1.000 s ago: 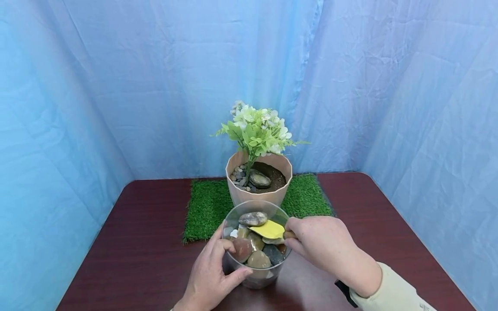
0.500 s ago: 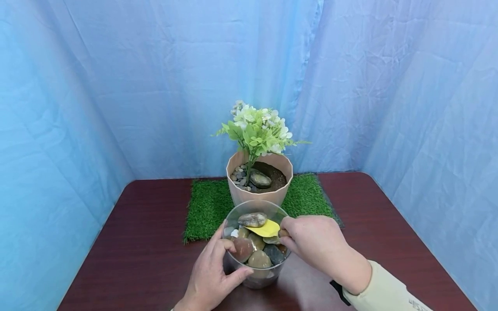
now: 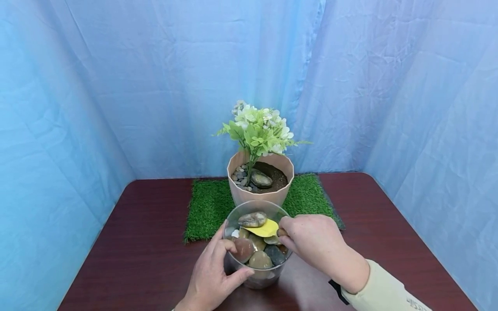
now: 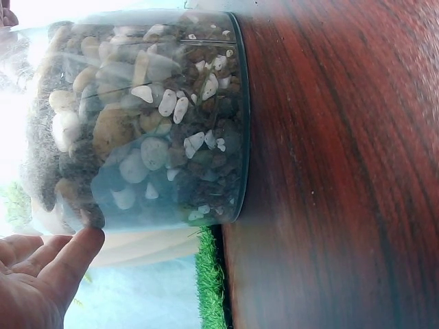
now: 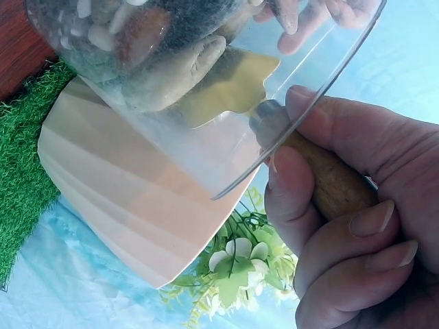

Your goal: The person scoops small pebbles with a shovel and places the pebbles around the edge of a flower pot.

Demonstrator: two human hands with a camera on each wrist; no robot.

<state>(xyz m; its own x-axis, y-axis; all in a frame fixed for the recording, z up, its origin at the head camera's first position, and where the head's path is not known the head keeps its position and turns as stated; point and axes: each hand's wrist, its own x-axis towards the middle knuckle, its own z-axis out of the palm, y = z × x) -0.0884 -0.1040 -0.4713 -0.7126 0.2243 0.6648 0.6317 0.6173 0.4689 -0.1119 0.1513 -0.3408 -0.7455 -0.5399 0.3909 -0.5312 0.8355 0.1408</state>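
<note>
In the head view my left hand [image 3: 212,268] holds the near left side of a clear container [image 3: 260,283], a finger bent over its rim. The left wrist view shows pebbles and white stones layered inside the container [image 4: 137,123], which stands on the table. My right hand [image 3: 317,242] grips a small trowel [image 3: 264,229] by its wooden handle [image 5: 333,175]. The yellow blade is inside the container, over larger stones. A streaked oval stone [image 3: 252,219] rests against the blade's far edge and partly covers its tip.
Close behind the container, a pale pink flowerpot [image 3: 260,198] stands on a green turf mat [image 3: 210,207]. It holds a white-flowered plant [image 3: 260,129], dark soil [image 3: 278,177], pebbles and one large stone [image 3: 261,179]. Blue curtains [image 3: 249,65] surround the dark red table [image 3: 144,242].
The trowel has slid to the left, further under the oval stone, and my right hand has moved left with it. My left hand keeps its hold on the container.
</note>
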